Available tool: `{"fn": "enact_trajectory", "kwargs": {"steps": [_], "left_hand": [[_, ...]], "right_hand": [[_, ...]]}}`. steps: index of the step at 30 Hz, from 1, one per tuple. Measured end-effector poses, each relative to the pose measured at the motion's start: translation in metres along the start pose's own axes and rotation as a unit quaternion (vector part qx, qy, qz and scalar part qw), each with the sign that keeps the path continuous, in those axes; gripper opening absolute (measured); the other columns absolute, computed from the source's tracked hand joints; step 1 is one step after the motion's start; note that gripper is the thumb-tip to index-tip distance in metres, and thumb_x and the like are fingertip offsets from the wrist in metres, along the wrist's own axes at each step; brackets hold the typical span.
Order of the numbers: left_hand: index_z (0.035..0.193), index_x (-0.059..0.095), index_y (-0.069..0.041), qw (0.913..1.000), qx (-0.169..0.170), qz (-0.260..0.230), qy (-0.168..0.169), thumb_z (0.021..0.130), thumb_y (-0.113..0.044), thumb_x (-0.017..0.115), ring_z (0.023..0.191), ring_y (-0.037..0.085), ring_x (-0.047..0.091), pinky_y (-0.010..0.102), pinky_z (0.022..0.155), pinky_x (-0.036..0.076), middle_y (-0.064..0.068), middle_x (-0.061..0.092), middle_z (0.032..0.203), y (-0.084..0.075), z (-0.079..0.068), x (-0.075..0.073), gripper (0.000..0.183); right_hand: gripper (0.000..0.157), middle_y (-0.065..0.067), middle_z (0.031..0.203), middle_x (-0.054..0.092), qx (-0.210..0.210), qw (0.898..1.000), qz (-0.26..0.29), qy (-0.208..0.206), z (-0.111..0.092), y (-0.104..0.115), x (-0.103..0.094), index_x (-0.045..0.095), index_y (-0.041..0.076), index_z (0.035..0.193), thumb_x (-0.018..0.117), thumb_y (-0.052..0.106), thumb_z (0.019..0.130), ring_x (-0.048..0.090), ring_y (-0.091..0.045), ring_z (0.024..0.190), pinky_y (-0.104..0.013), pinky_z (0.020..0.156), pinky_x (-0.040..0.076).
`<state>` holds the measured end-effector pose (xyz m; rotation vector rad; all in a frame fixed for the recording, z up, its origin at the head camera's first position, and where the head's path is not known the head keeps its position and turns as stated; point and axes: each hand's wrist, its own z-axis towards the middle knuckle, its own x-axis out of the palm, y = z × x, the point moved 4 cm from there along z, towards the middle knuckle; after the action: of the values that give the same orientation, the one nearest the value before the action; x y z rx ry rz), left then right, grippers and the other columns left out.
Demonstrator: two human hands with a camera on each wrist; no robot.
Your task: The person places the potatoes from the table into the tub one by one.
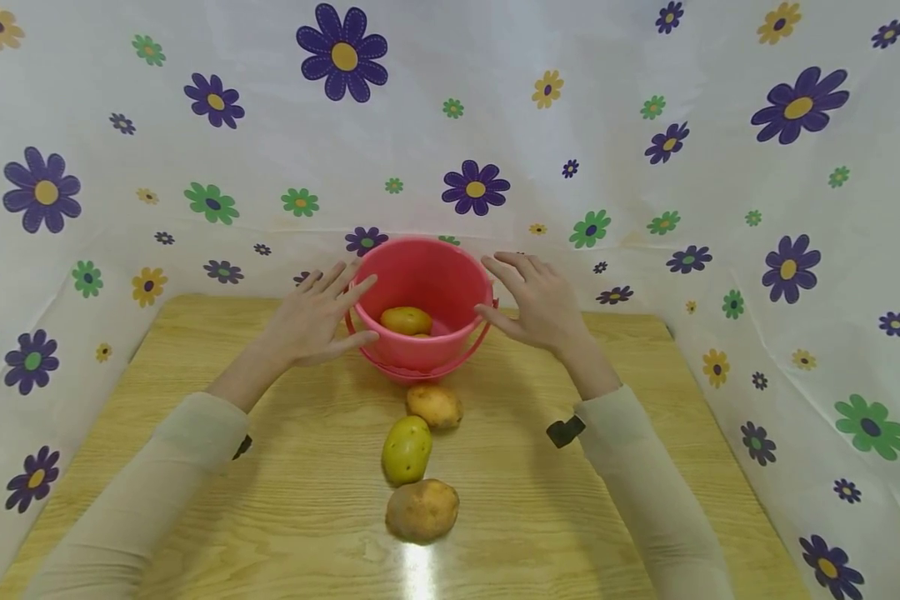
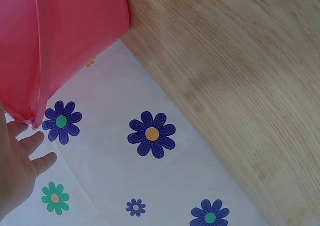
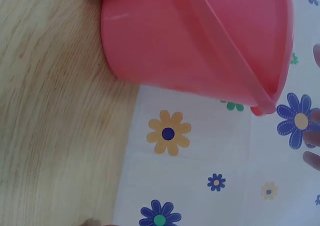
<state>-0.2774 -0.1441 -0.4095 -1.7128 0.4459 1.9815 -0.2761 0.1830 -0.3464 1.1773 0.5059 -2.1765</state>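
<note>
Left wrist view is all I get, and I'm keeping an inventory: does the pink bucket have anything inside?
Observer: Yes, the head view shows a yellow potato inside the bucket.
Operator: What lies on the table in front of it?
Observer: Three in a rough line: a tan potato nearest the bucket, then a greenish one, then a larger brown one.
Operator: And the right hand?
Observer: At the bucket's right side, fingers extended toward it.

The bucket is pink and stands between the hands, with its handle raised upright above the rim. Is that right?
The handle is wrong: the right wrist view shows it folded down across the outside. The bucket is pink and stands between the hands.
</note>
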Motion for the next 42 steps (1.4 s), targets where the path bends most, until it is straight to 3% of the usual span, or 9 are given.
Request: {"fn": "enact_trajectory", "kwargs": {"steps": [8,16,26,33,42], "left_hand": [[0.17,0.02,-0.02,1.0,-0.001,-0.003,0.001,0.098,-0.069,0.052,0.165,0.043,0.018,0.065,0.132,0.022,0.015,0.012,0.179,-0.002,0.0,-0.002,0.093],[0.17,0.02,-0.02,1.0,0.001,-0.003,0.001,0.097,-0.068,0.053,0.165,0.043,0.018,0.065,0.132,0.022,0.014,0.011,0.18,-0.002,0.002,-0.002,0.093],[0.17,0.021,-0.019,1.0,0.0,0.0,0.005,0.097,-0.07,0.051,0.164,0.044,0.019,0.066,0.132,0.023,0.015,0.011,0.179,-0.001,0.002,-0.001,0.094],[0.17,0.021,-0.02,1.0,-0.003,0.0,0.002,0.096,-0.07,0.053,0.165,0.043,0.018,0.065,0.132,0.023,0.015,0.012,0.179,0.0,0.002,0.0,0.094],[0.169,0.023,-0.018,1.0,-0.002,0.002,-0.001,0.096,-0.07,0.052,0.165,0.043,0.018,0.065,0.132,0.023,0.015,0.013,0.179,-0.001,0.001,0.002,0.094]], "right_hand": [[0.073,-0.019,0.144,0.064,0.024,1.0,-0.003,-0.009,-0.02,-0.015,0.002,0.058,0.012,0.15,0.074,0.05,0.09,0.063,-0.039,0.127,-0.059,0.104,0.057],[0.079,-0.018,0.145,0.064,0.045,0.999,-0.01,-0.015,-0.04,-0.031,0.009,0.056,0.012,0.151,0.049,0.071,0.1,0.063,-0.04,0.126,-0.06,0.103,0.057],[0.074,-0.02,0.147,0.062,0.101,0.995,-0.008,0.026,-0.062,-0.052,0.021,0.055,0.01,0.151,0.073,0.048,0.091,0.06,-0.042,0.133,-0.063,0.111,0.051],[0.072,-0.022,0.148,0.06,0.137,0.989,-0.002,0.049,-0.077,-0.064,0.032,0.054,0.009,0.151,0.073,0.047,0.093,0.059,-0.045,0.133,-0.063,0.112,0.05],[0.072,-0.022,0.148,0.059,0.152,0.987,-0.01,0.058,-0.091,-0.077,0.046,0.053,0.01,0.153,0.073,0.047,0.094,0.058,-0.045,0.134,-0.063,0.114,0.048]]}}
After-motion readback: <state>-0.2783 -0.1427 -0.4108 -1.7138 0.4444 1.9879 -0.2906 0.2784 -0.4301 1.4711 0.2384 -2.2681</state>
